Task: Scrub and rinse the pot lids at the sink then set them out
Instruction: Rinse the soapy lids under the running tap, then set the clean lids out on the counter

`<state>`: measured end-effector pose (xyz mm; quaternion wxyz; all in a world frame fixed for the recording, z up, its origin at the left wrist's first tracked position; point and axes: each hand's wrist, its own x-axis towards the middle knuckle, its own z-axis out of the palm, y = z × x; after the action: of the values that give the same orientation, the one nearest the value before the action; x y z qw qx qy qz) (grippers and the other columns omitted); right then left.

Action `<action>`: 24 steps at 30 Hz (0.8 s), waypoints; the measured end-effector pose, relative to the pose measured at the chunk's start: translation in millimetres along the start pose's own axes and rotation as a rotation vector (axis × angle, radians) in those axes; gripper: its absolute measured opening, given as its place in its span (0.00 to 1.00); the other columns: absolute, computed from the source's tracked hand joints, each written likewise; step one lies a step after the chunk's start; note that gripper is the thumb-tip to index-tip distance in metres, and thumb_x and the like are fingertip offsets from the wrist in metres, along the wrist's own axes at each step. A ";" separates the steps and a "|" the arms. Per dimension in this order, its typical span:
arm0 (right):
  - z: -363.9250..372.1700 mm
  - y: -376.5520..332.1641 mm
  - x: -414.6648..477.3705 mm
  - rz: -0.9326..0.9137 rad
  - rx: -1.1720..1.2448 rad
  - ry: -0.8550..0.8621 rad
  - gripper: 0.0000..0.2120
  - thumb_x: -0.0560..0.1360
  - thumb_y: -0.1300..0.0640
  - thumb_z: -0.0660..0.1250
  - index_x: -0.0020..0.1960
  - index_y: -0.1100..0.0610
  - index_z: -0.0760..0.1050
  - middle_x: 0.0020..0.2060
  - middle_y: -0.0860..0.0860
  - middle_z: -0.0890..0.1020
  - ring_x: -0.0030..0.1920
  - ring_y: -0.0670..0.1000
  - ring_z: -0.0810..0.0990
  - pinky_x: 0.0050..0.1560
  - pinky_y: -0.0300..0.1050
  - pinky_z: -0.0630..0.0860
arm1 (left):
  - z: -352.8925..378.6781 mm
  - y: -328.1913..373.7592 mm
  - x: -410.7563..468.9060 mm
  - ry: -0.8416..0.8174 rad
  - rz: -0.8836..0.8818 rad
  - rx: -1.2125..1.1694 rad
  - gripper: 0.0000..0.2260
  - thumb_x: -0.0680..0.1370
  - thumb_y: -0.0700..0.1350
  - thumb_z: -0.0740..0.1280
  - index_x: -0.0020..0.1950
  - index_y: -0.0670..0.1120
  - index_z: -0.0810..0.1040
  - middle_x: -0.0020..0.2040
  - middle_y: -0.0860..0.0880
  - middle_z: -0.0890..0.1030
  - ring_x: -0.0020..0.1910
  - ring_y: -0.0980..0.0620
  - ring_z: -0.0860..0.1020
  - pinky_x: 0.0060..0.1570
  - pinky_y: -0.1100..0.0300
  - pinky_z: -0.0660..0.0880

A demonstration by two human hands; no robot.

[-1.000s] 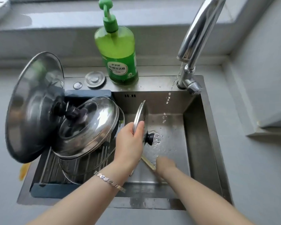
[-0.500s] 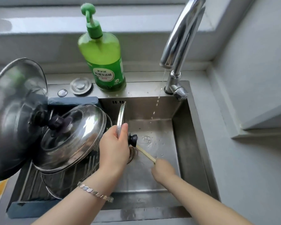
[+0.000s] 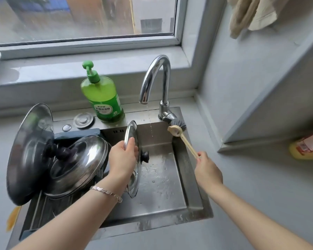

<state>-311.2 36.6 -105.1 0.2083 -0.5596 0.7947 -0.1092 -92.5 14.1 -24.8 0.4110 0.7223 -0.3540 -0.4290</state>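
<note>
My left hand [image 3: 122,159] grips a small glass pot lid [image 3: 132,134] by its rim and holds it upright on edge over the steel sink [image 3: 188,177], its black knob [image 3: 145,156] facing right. My right hand [image 3: 207,169] holds the wooden handle of a dish brush [image 3: 177,129], whose grey bristle head rests at the sink's back right corner by the tap base. Two larger steel lids lean on the drying rack at left: a big one [image 3: 29,152] and a medium one [image 3: 79,163] in front of it.
A chrome tap [image 3: 155,82] drips a thin stream into the sink. A green soap bottle [image 3: 102,94] stands behind the sink on its ledge. A yellow bottle [image 3: 307,145] lies on the counter at far right. Cloths [image 3: 249,13] hang top right.
My right hand lifted the brush out of the sink basin and carried it up and right to the back corner. The left hand keeps the small lid upright. The view tilted up.
</note>
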 end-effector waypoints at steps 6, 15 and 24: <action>-1.6 28.2 8.8 0.191 0.040 -0.008 0.11 0.77 0.66 0.53 0.59 0.63 0.67 0.57 0.61 0.68 0.50 0.64 0.74 0.47 0.52 0.70 | -3.5 4.1 -14.5 0.004 -0.050 -0.070 0.12 0.80 0.47 0.61 0.43 0.39 0.75 0.37 0.46 0.80 0.38 0.50 0.80 0.36 0.62 0.77; 2.6 17.3 16.1 0.251 -0.212 -0.129 0.17 0.76 0.61 0.58 0.64 0.61 0.63 0.63 0.60 0.66 0.64 0.60 0.65 0.62 0.51 0.66 | -23.2 26.6 -26.2 0.013 -0.125 -0.148 0.15 0.81 0.46 0.59 0.38 0.41 0.75 0.37 0.43 0.80 0.37 0.48 0.80 0.39 0.57 0.78; -30.8 -139.4 -23.3 -0.346 0.413 -0.386 0.16 0.79 0.47 0.55 0.64 0.51 0.68 0.48 0.50 0.76 0.44 0.48 0.77 0.44 0.41 0.73 | -106.2 78.0 -33.1 -0.049 -0.074 -0.367 0.15 0.82 0.46 0.59 0.41 0.38 0.72 0.38 0.39 0.75 0.33 0.47 0.76 0.28 0.58 0.73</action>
<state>-200.9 7.8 -16.2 0.4424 -0.6425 0.5950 -0.1935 -20.7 41.4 87.4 0.5111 0.6371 -0.2526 -0.5187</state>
